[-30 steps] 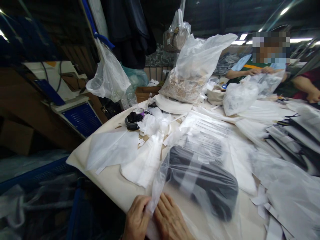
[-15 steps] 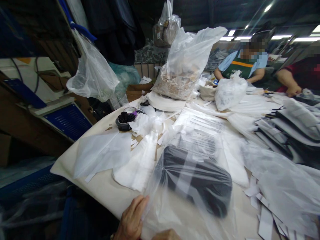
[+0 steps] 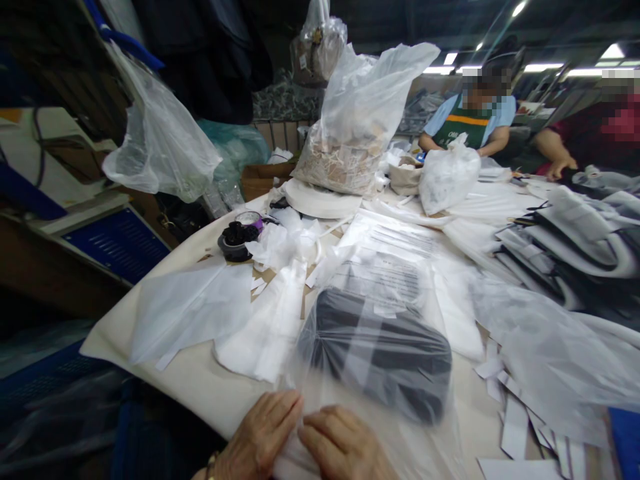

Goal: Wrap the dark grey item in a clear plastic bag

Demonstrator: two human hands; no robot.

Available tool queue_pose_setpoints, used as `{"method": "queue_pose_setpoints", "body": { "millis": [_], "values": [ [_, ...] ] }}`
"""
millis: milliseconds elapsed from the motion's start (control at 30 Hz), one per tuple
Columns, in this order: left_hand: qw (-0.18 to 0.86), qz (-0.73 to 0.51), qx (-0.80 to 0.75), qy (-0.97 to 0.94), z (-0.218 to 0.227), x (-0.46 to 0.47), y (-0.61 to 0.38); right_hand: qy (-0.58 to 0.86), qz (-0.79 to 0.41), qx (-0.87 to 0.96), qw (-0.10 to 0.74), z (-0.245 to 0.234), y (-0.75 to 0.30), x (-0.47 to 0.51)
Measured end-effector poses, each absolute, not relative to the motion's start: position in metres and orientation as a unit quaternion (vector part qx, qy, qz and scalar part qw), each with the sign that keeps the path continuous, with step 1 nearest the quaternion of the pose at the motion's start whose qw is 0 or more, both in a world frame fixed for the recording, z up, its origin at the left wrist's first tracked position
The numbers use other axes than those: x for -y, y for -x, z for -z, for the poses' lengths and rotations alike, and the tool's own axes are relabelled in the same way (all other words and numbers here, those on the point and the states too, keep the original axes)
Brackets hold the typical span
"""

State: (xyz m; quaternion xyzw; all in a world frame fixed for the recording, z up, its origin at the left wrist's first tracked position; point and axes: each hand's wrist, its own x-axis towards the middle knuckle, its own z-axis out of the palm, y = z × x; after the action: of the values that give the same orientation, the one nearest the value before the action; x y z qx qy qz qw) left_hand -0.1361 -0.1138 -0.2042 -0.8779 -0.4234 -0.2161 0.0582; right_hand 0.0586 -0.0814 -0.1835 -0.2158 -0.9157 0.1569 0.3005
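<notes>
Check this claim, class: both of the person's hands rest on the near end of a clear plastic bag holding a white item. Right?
Not quite. The head view shows the left hand and right hand on the near end of the clear plastic bag, but the item inside is black, not white.

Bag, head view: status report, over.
Left hand and right hand on near end of bag, grip unclear. Dark item inside, flat on table. Paper scraps alongside.

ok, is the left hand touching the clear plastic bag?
Touching. Head view: fingers of the left hand lie on the near edge of the clear plastic bag, no gap.
</notes>
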Motion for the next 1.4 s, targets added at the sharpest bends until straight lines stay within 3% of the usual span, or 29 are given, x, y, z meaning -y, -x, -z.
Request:
{"method": "queue_pose_setpoints", "body": {
  "millis": [100, 200, 367, 500, 600, 700, 833, 967, 1167, 1400],
  "values": [
    [-0.005, 0.190, 0.406, 0.894, 0.191, 0.109, 0.136, 0.244, -0.081, 0.942, 0.216, 0.165, -0.057, 0.055],
    [-0.018, 0.169, 0.395, 0.903, 0.173, 0.108, 0.146, 0.232, -0.058, 0.959, 0.152, 0.182, -0.051, 0.043],
    [0.073, 0.166, 0.405, 0.896, 0.161, 0.096, 0.175, 0.248, -0.074, 0.949, 0.182, 0.212, -0.046, 0.053],
    [0.107, 0.111, 0.324, 0.933, 0.168, 0.075, 0.175, 0.252, -0.087, 0.944, 0.195, 0.187, -0.057, 0.057],
    [0.100, 0.096, 0.253, 0.957, 0.170, 0.063, 0.168, 0.229, -0.032, 0.952, 0.202, 0.161, -0.098, 0.055],
    [0.092, 0.098, 0.231, 0.963, 0.168, 0.057, 0.168, 0.297, 0.083, 0.922, 0.236, 0.155, -0.169, 0.059],
    [0.100, 0.106, 0.212, 0.966, 0.170, 0.052, 0.170, 0.336, 0.154, 0.914, 0.170, 0.177, -0.249, 0.076],
    [0.139, 0.127, 0.196, 0.962, 0.174, 0.047, 0.164, 0.304, 0.163, 0.930, 0.125, 0.197, -0.262, 0.084],
    [0.090, 0.147, 0.199, 0.965, 0.178, 0.041, 0.161, 0.245, 0.050, 0.962, 0.112, 0.185, -0.231, 0.067],
    [-0.274, 0.262, 0.439, 0.815, 0.170, 0.043, 0.155, 0.362, -0.274, 0.858, 0.240, 0.173, -0.216, 0.066]
  ]
}}
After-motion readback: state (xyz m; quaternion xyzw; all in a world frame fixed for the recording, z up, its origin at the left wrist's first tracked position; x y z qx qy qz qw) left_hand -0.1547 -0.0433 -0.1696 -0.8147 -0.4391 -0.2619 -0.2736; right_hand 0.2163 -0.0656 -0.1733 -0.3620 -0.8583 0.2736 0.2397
